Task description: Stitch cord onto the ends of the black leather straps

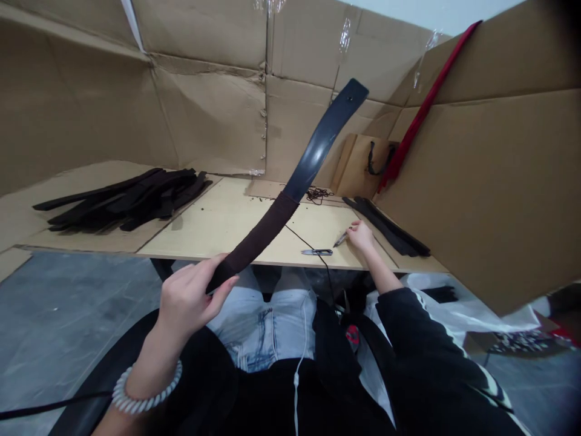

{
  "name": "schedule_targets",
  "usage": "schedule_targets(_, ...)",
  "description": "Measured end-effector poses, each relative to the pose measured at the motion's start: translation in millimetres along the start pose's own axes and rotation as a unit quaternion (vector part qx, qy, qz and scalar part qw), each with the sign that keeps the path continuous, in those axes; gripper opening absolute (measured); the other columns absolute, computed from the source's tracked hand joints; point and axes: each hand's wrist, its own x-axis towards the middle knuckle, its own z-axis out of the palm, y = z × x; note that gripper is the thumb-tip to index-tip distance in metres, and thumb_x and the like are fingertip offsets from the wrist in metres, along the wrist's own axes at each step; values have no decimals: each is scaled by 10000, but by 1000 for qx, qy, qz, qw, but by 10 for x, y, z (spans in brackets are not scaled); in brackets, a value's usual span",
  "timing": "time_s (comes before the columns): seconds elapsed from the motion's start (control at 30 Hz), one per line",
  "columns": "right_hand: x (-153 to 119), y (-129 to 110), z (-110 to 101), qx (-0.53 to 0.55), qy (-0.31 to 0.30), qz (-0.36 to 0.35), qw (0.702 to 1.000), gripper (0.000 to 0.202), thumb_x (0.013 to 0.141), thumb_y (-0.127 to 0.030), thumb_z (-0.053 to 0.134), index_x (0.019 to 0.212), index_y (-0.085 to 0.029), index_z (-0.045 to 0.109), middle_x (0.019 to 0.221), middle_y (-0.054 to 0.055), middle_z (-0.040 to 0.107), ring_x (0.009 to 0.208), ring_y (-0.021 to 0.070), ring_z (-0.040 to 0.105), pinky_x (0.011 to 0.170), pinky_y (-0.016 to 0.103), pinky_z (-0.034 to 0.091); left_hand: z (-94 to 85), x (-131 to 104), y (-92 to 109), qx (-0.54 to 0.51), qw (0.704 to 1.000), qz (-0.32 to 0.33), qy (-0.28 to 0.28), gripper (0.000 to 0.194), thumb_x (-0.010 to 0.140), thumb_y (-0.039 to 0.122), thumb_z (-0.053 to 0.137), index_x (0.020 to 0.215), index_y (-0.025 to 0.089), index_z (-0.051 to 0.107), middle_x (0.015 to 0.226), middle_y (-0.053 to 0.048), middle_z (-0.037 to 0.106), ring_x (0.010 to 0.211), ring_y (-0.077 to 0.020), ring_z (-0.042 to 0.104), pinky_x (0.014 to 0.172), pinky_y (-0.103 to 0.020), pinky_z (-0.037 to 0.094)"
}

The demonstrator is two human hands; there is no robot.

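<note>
Ref = snips (318, 252), lying flat near the front edge of the tabletop (218, 227).

Left hand (188, 297): left of and nearer the body than the snips, fingers narrow, pinching the near end of the strip (313, 157). Strip is up in the air, slanting across left of and behind the snips; glossy dark face, hole at the far end, brown sleeve (263, 233) over the lower part. Right hand (362, 235): right of the snips, fingers closed on a small tool (341, 238), tip pointing toward the snips. Tool type: can't tell.

Handling, my read: flat, light pinch across the full width, since the strip looks bendy and a hard squeeze could twist it or ruck the sleeve. Hold the sleeve edge square to the strip. Tool tip is best away from the glossy face (scratch risk) and from the thin cord (327, 269), which runs by the snips and over the front edge; easy to snag.

Containers: paper bag (365, 158), dark handle, behind and right of the snips; contents hidden. Clear plastic bag (467, 312), right of and lower than the snips; dark pieces at it, in or on, can't tell. Beyond it, a low box (521, 344) with small pale bits.

Dark strips: big pile (136, 197) far left of the snips, smaller stack (390, 227) to the right.
</note>
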Motion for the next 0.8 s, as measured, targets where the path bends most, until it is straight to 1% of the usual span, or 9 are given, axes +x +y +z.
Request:
schedule_targets(0.1,13,27,63,-64,-23,-22,997,313,936,-363,598,1151,-136,609,1055,73,653,994,210,630,906,432,507,31,16,-74,-7,999,-39,-7,397,880,393,607,1229,203,594,971,-89,733,713,-229,663,680,-303,454)
schedule_targets(0.2,27,91,48,-121,-30,-41,991,301,936,-382,590,1112,-141,629,1068,79,651,1012,217,622,914,440,498,-22,175,-357,65,990,-125,-8,406,895,472,549,1151,173,650,777,-55,688,572,-179,578,599,-269,410)
schedule_targets(0.27,47,178,-33,-155,-13,-47,987,316,944,-377,565,1150,-143,618,1131,99,637,1064,233,601,939,449,477,-118,380,-700,171,965,-195,-24,485,911,525,500,1210,167,633,709,-42,630,626,-190,565,604,-259,377)
schedule_targets(0.33,85,303,-163,-183,13,-50,982,352,948,-347,537,1221,-133,591,1239,143,594,1172,273,540,986,457,436,-233,638,-1157,250,931,-260,-56,570,914,595,433,1262,180,611,711,-48,615,675,-213,563,623,-268,375)
schedule_targets(0.47,203,617,-452,-227,47,-16,973,437,934,-337,495,1296,-100,557,1354,220,508,1280,382,414,995,507,396,-381,1151,-2148,343,866,-337,-136,673,951,608,234,1243,154,636,1020,-137,683,901,-267,587,780,-373,458)
schedule_targets(0.53,263,773,-551,-242,50,9,969,510,922,-398,508,1325,-86,529,1370,238,485,1286,409,393,986,547,387,-394,1332,-2527,353,839,-375,-174,806,938,647,128,1296,95,594,1192,-199,640,1027,-305,579,842,-437,457)
schedule_targets(0.6,308,907,-605,-254,42,29,966,561,916,-440,512,1332,-64,517,1370,254,480,1288,418,394,988,567,379,-378,1436,-2790,347,829,-391,-199,938,889,722,102,1294,23,578,1276,-246,591,1120,-342,548,899,-501,429)
schedule_targets(0.7,343,1047,-613,-266,23,54,962,578,916,-459,512,1320,-45,532,1364,258,499,1271,422,427,993,577,380,-321,1457,-3034,349,816,-401,-227,1134,790,818,31,1291,-54,554,1377,-291,502,1246,-404,447,1021,-653,257)
schedule_targets(0.8,352,1111,-571,-274,25,70,959,586,927,-462,491,1331,-40,527,1374,248,506,1279,419,422,1018,596,355,-243,1382,-3188,342,801,-413,-266,1108,785,821,80,1304,-40,546,1390,-282,497,1263,-422,435,1017,-662,249)
